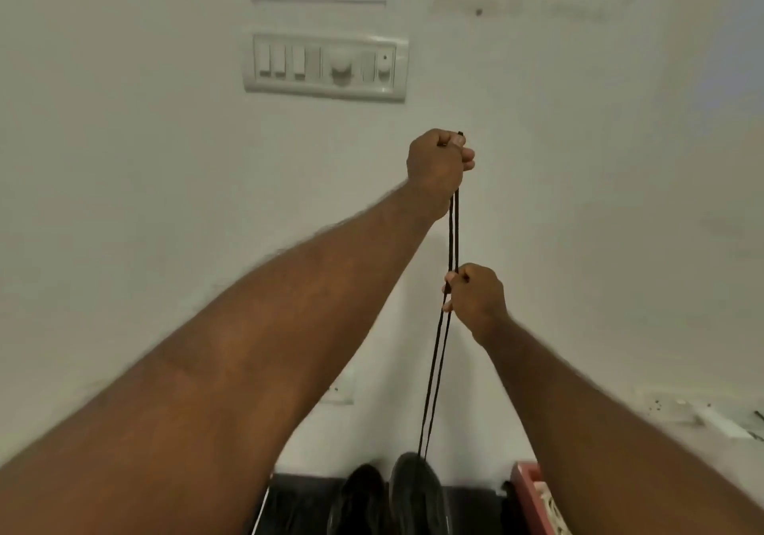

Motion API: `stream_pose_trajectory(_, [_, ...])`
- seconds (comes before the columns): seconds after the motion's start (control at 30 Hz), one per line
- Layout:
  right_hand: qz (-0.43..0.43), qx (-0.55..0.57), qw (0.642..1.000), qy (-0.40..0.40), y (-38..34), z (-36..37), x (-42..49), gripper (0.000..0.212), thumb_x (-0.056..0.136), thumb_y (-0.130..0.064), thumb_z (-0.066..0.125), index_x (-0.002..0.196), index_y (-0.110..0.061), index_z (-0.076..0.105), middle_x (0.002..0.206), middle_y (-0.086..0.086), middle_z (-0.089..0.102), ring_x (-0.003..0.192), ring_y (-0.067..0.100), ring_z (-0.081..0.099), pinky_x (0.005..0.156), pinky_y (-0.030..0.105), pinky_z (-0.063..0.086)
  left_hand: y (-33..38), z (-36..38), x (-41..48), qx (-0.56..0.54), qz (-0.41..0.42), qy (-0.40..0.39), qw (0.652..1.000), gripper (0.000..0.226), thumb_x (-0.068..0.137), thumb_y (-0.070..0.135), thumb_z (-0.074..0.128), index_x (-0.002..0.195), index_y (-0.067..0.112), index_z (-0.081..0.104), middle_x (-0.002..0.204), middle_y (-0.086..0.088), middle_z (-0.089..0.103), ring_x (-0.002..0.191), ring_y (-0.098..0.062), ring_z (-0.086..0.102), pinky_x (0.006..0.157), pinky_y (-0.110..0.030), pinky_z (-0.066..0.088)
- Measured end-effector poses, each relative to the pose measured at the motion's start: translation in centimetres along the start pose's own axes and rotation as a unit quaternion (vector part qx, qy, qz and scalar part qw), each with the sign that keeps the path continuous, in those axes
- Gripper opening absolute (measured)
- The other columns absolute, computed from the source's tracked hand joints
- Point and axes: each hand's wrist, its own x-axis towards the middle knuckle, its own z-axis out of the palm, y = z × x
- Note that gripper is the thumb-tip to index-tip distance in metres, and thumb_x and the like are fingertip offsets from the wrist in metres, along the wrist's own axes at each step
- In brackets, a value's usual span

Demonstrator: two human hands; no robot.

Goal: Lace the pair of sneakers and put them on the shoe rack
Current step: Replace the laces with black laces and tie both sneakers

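Gripping the ends of a thin, dark cord lace (450,236) in a closed fist, the left hand (438,164) is raised at 12 o'clock; the right hand (477,296) pinches both strands below it. The strands run taut to a dark, rounded sneaker (417,493) at 6 o'clock, a second sneaker (361,497) beside it on a dark surface (297,505). Open room flanks the lace before a smooth pale wall (124,162).

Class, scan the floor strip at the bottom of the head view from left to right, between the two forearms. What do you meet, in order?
First the left dark sneaker → the right dark sneaker, with the black lace running down into it → the red box.
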Motion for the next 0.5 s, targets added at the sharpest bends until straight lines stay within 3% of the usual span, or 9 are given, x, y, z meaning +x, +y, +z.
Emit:
stream_pose_trajectory(0.17, [0.056, 0.087, 0.994, -0.039, 4.8, 1.9, -3.2, 0.023, 0.096, -0.007, 0.047, 0.08, -0.007, 0.063, 0.087, 0.008, 0.067, 0.065, 0.022, 0.069, 0.061, 0.031, 0.056, -5.1, -4.8, -3.3, 0.055, -0.068, -0.012, 0.996, 0.019, 0.101, 0.004, 0.05, 0.085, 0.008, 0.059, 0.09, -0.013, 0.065, 0.072, -0.017, 0.064, 0.056, -0.017, 0.051])
stream_pose_trajectory(0.3, [0.076, 0.027, 0.997, -0.015, 8.0, 1.3, -4.4, 0.017, 0.094, -0.021, 0.063, 0.08, -0.012, 0.068, 0.072, 0.004, 0.063, 0.059, 0.022, 0.061, 0.065, 0.039, 0.059, -7.4, -7.6, -5.0, 0.161, -0.1, -0.055, 0.98, 0.015, 0.099, 0.011, 0.057, 0.085, 0.011, 0.062, 0.085, -0.003, 0.067, 0.07, -0.01, 0.062, 0.061, -0.02, 0.049])
stream_pose_trajectory(0.33, [0.105, 0.044, 0.993, -0.01, 8.4, 1.0, -4.6, 0.015, 0.095, -0.018, 0.061, 0.083, -0.011, 0.067, 0.071, 0.007, 0.061, 0.056, 0.022, 0.059, 0.059, 0.037, 0.058, -7.8, -8.1, -5.3, 0.192, -0.107, -0.063, 0.974, 0.014, 0.097, 0.01, 0.059, 0.083, 0.011, 0.063, 0.087, -0.002, 0.066, 0.069, -0.008, 0.059, 0.06, -0.019, 0.048])
stream_pose_trajectory(0.4, [0.164, 0.158, 0.974, -0.004, 8.7, 0.1, -4.7, 0.013, 0.098, -0.007, 0.05, 0.091, -0.005, 0.06, 0.071, 0.014, 0.058, 0.052, 0.023, 0.058, 0.048, 0.029, 0.052, -8.2, -9.0, -6.0, 0.245, -0.115, -0.056, 0.961, 0.014, 0.094, 0.008, 0.062, 0.08, 0.011, 0.063, 0.089, -0.001, 0.064, 0.064, -0.004, 0.053, 0.053, -0.013, 0.043])
stream_pose_trajectory(0.5, [0.157, 0.339, 0.927, 0.034, 8.9, -1.6, -4.7, 0.016, 0.094, -0.003, 0.044, 0.087, -0.003, 0.058, 0.077, 0.015, 0.062, 0.065, 0.026, 0.066, 0.056, 0.028, 0.053, -8.5, -10.2, -7.4, 0.254, -0.111, -0.02, 0.961, 0.011, 0.095, 0.005, 0.054, 0.086, 0.008, 0.059, 0.087, -0.007, 0.065, 0.048, -0.005, 0.052, 0.038, -0.013, 0.033])
